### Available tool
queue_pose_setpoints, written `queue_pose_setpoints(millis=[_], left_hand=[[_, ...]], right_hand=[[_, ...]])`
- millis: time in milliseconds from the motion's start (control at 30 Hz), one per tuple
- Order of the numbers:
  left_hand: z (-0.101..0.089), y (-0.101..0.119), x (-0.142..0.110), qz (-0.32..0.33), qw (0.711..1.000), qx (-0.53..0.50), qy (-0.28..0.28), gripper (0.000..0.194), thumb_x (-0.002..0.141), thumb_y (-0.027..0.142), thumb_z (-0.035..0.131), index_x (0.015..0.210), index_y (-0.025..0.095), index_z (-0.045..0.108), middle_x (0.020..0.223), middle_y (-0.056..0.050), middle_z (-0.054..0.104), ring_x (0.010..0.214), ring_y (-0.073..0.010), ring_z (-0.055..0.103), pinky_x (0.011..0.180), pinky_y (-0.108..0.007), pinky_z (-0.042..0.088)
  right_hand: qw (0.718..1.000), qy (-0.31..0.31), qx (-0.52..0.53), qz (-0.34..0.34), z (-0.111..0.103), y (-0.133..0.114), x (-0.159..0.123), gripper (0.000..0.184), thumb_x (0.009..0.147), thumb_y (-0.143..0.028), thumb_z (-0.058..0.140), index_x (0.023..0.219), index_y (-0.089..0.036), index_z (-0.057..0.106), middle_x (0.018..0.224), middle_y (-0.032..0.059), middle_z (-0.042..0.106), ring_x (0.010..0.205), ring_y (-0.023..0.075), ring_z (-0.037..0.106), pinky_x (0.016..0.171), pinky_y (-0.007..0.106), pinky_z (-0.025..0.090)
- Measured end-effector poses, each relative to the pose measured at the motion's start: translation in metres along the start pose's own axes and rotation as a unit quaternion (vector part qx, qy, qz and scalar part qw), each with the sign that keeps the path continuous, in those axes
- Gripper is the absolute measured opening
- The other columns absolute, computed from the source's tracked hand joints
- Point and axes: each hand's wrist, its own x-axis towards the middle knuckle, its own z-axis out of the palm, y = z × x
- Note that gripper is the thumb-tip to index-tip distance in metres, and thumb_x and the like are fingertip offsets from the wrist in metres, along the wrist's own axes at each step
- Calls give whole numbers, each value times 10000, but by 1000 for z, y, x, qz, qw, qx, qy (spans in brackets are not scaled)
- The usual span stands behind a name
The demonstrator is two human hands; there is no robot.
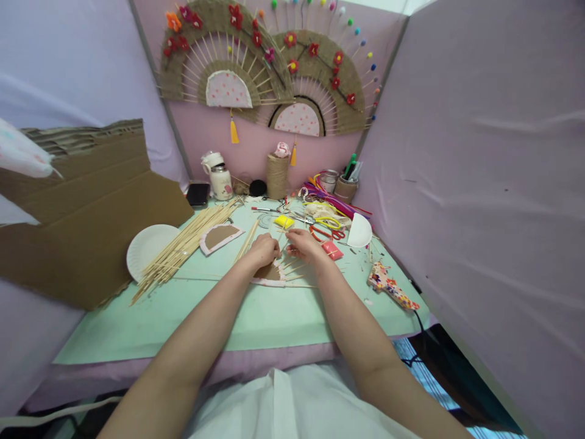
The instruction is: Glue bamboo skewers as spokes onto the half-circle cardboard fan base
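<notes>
A half-circle of brown cardboard with a pale pink rim lies on the table in front of me. Thin wooden sticks fan out from it toward the right. My left hand is closed at the upper edge of the half-circle, its fingertips partly hidden, so what they pinch cannot be made out. Just right of it, my right hand has its fingers pinched around what looks like a thin wooden stick, above the fanned sticks. A second rimmed half-circle lies to the left.
Left are a stick bundle, white paper plate and large cardboard sheet. Behind are scissors, a yellow packet and twine. A flowered glue gun lies right; two decorated fans hang behind.
</notes>
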Motion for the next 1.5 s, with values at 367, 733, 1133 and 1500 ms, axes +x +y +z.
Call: queue_pose_setpoints(millis=[367, 733, 1133, 1500], left_hand=[[-1, 2, -1, -1, 1000, -1, 4, 157, 786, 303, 699, 870, 196, 778, 995, -86, 658, 984, -219, 615, 885, -281, 470], [-1, 2, -2, -3, 1000, -2, 5, 168, 783, 304, 700, 878, 191, 780, 1031, -102, 662, 1009, -243, 621, 857, -287, 468], [-2, 2, -2, 4, 1000, 1, -4, 165, 808, 289, 673, 885, 191, 782, 1030, -107, 670, 1018, -243, 625, 857, -286, 471], [-1, 1, -3, 1, 1000, 1, -3, 158, 800, 287, 686, 875, 188, 783, 1020, -101, 668, 1007, -238, 628, 854, -275, 467]], right_hand=[[1000, 17, -11, -7, 2, 0, -5, 457, 856, -168, 598, 1302, -144, 503, 836, 15, 634, 480, 80, 552, 485, 206, 498], [999, 28, -22, -12, 3, 1, -6, 490, 840, -175, 619, 1316, -156, 502, 890, 22, 645, 485, 76, 556, 494, 211, 507], [999, 31, -23, -24, 2, 3, -9, 487, 857, -185, 586, 1332, -144, 487, 932, 36, 626, 493, 75, 548, 501, 215, 505], [999, 27, -22, -30, 2, 5, -6, 569, 853, -206, 630, 1395, -138, 469, 959, 47, 658, 497, 70, 557, 497, 211, 498]])
